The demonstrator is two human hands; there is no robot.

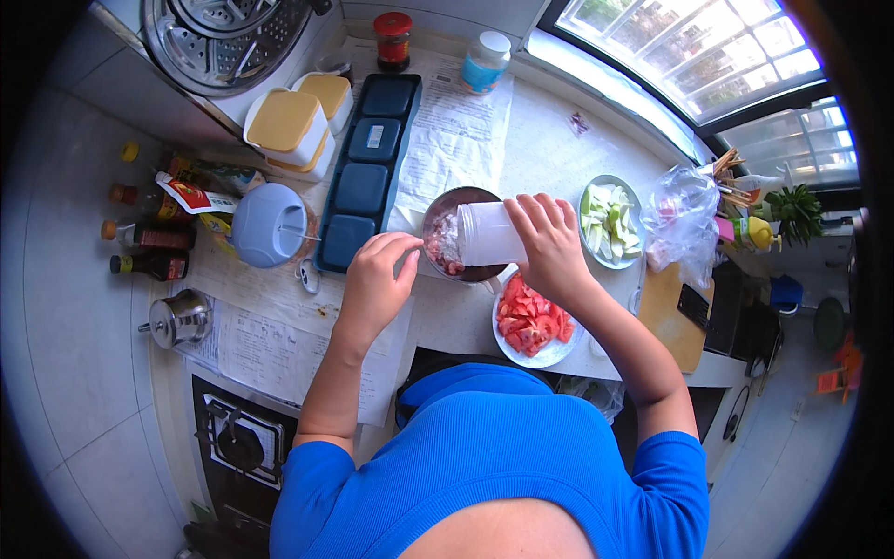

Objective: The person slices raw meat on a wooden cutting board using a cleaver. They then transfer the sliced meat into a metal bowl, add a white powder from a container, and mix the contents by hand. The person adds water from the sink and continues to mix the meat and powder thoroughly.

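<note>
My right hand (545,238) grips a clear plastic jar (494,233), tipped on its side with its mouth over a metal bowl (463,196). Inside the bowl, white powder (447,238) lies on pinkish chopped meat (451,265). My left hand (380,270) is at the bowl's left rim, thumb apart from the bent fingers; I see nothing held in it. Just below the bowl stands a white plate of cut tomatoes (531,317). To the right, a bowl holds pale green sliced vegetable (610,222).
Left of the bowl lies a dark compartment box (358,186) beside yellow-lidded containers (287,126). A blue-grey lidded appliance (270,224), sauce bottles (154,235) and a metal pot (177,319) stand farther left. A plastic bag (682,210) and cutting board (666,321) are at the right.
</note>
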